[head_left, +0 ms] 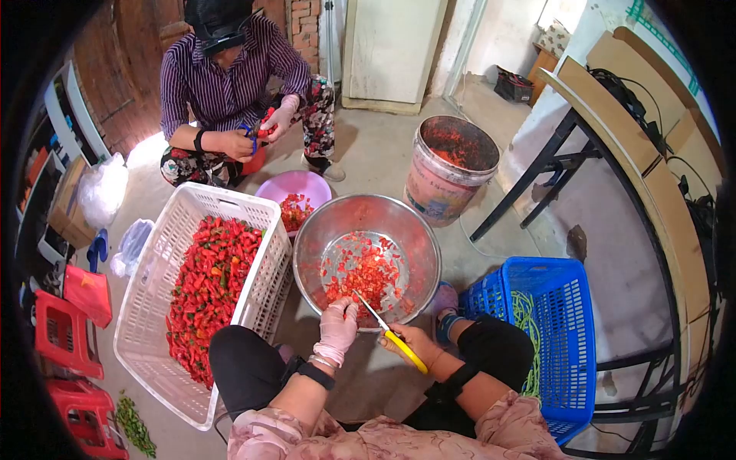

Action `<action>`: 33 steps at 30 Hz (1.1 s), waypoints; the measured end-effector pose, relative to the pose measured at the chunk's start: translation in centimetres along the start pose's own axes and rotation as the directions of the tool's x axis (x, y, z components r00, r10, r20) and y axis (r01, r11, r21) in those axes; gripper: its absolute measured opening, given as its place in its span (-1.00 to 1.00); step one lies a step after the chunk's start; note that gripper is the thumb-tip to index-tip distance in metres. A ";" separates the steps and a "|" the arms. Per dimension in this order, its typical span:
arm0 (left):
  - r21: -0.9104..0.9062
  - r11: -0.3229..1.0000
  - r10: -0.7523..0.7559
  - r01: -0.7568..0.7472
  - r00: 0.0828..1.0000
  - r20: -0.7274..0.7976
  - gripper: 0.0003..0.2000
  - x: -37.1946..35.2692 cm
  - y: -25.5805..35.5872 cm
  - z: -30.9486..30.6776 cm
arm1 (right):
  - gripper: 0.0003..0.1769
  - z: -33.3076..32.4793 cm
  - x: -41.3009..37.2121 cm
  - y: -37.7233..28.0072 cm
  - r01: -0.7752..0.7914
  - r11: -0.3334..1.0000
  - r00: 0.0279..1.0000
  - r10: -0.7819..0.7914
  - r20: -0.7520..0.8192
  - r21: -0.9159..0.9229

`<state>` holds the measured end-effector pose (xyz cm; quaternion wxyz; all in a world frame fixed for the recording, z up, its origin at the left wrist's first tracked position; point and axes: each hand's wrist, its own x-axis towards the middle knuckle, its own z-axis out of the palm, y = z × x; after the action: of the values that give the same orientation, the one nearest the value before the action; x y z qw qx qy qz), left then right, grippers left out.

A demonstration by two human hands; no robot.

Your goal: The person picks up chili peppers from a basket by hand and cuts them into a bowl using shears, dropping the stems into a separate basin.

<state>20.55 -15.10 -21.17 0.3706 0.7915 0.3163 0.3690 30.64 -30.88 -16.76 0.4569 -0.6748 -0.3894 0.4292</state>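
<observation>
My left hand (337,326), in a pale thin glove, is closed at the near rim of a steel basin (422,230); a bit of red pepper shows at its fingertips, mostly hidden by the fingers. Yellow-handled scissors (408,354) are gripped in my bare right hand (414,345), their blades pointing up and left beside the gloved fingers, over the basin. Chopped red peppers (364,268) lie across the basin's bottom. To the left, a white plastic crate (142,307) holds a heap of whole red peppers (211,287).
Opposite me a crouching person (230,84) holds scissors and red pepper over a pink bowl (295,182). A stained bucket (437,180) stands behind the basin. A blue crate (571,330) with green strands is at right, red stools (69,337) at left, a table (625,146) far right.
</observation>
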 end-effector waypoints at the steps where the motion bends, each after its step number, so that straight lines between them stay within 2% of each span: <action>1: -0.001 1.000 -0.001 0.001 1.000 0.000 -0.85 0.5 0.9 -0.6 | -0.69 -0.2 0.1 0.0 -0.001 1.000 1.000 0.001 0.000 0.000; 2: -0.284 0.871 -0.336 0.400 0.908 0.249 -0.87 1.2 1.7 -1.5 | -0.69 -0.6 0.1 0.0 0.009 0.999 1.000 -0.011 0.023 0.048; 3: -0.411 0.524 -0.508 0.746 0.661 0.552 -0.89 1.9 2.8 -2.4 | -0.70 -0.8 0.2 0.1 0.019 0.995 0.999 -0.024 0.044 0.097; 5: -0.433 0.485 -0.490 0.760 0.646 0.585 -0.90 2.3 3.5 -2.8 | -0.70 -0.8 0.3 1.0 0.041 0.990 0.997 -0.049 0.055 0.135; 7: -0.556 0.374 -0.382 0.742 0.670 0.637 -0.90 2.3 3.2 -2.6 | -0.71 -0.9 0.3 0.9 0.062 0.983 0.995 -0.074 0.065 0.173; 9: -0.561 0.336 -0.365 0.757 0.654 0.663 -0.91 2.4 2.8 -2.4 | -0.72 -1.1 0.2 0.5 -0.032 0.981 0.991 0.006 0.136 0.193; 10: -0.564 0.299 -0.347 0.770 0.638 0.687 -0.91 2.4 2.6 -2.5 | -0.72 -1.3 0.1 0.1 -0.033 0.980 0.991 0.007 0.135 0.194; 12: -0.561 0.271 -0.343 0.782 0.623 0.703 -0.92 3.3 2.4 -2.4 | -0.72 -1.9 0.8 -0.8 -0.013 0.997 0.989 0.001 0.151 0.080; 13: -0.555 0.237 -0.345 0.797 0.603 0.719 -0.93 3.4 2.3 -2.4 | -0.72 -1.9 0.8 -0.4 -0.014 0.997 0.988 0.001 0.151 0.080; 15: -0.554 0.229 -0.311 0.800 0.600 0.737 -0.93 3.5 1.7 -2.4 | -0.70 -1.6 1.0 0.3 -0.003 0.981 0.990 -0.024 0.138 0.193; 17: -0.553 0.220 -0.276 0.804 0.595 0.755 -0.93 3.6 1.2 -2.5 | -0.71 -1.7 0.9 0.0 -0.017 0.990 0.992 -0.001 0.125 0.139; 19: -0.475 0.181 -0.308 0.861 0.509 0.804 -0.94 4.2 1.4 -2.9 | -0.71 -1.7 0.8 -0.7 -0.033 0.996 0.994 0.023 0.110 0.085; 20: -0.474 0.181 -0.307 0.862 0.508 0.805 -0.94 4.5 1.5 -3.0 | -0.72 -1.7 0.9 -0.9 -0.058 0.998 0.995 0.055 0.086 0.039; 22: -0.385 0.224 -0.412 0.895 0.446 0.795 -0.92 4.1 1.5 -3.4 | -0.72 -1.4 0.3 0.0 -0.097 0.995 0.993 0.097 0.064 -0.002; 23: -0.384 0.222 -0.414 0.896 0.444 0.795 -0.92 4.0 0.9 -3.1 | -0.72 -1.4 0.7 1.3 -0.016 0.999 1.000 0.017 0.020 -0.047; 24: -0.414 0.240 -0.424 0.878 0.479 0.769 -0.92 3.9 0.0 -2.6 | -0.72 -1.3 0.9 2.1 0.063 0.994 0.998 -0.065 -0.017 -0.093; 25: -0.443 0.261 -0.436 0.858 0.514 0.739 -0.91 3.9 0.0 -2.6 | -0.72 -1.3 0.7 0.3 0.063 0.994 0.998 -0.064 -0.013 -0.089; 27: -0.434 0.255 -0.449 0.864 0.503 0.738 -0.90 3.4 -0.2 -2.9 | -0.65 -1.8 0.5 -3.2 -0.245 0.970 0.957 0.241 -0.160 -0.005; 29: -0.142 0.592 -0.422 0.793 0.455 0.784 -0.89 2.8 -1.2 -2.7 | -0.66 -1.9 0.6 -3.6 -0.279 0.958 0.945 0.286 -0.158 0.062; 30: 0.052 0.834 -0.350 0.549 0.453 0.820 -0.89 2.9 -0.8 -3.0 | -0.67 -1.8 0.6 -3.6 -0.215 0.973 0.956 0.226 -0.186 0.079; 31: 0.055 0.833 -0.353 0.550 0.453 0.819 -0.89 2.3 -0.2 -3.2 | -0.68 -1.6 0.5 -3.6 -0.149 0.984 0.962 0.166 -0.216 0.094; 32: 0.283 0.842 -0.495 0.460 0.447 0.745 -0.86 1.6 0.7 -3.4 | -0.68 -1.6 0.5 -3.6 -0.149 0.984 0.963 0.166 -0.214 0.097; 33: 0.497 0.793 -0.609 0.352 0.469 0.640 -0.81 2.2 1.9 -3.6 | -0.69 -1.9 1.2 -3.8 -0.140 0.984 0.967 0.159 -0.197 0.107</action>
<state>19.20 -13.15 -17.26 0.4353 0.7918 0.3882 -0.1814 32.34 -29.23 -12.98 0.4913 -0.7211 -0.2681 0.4083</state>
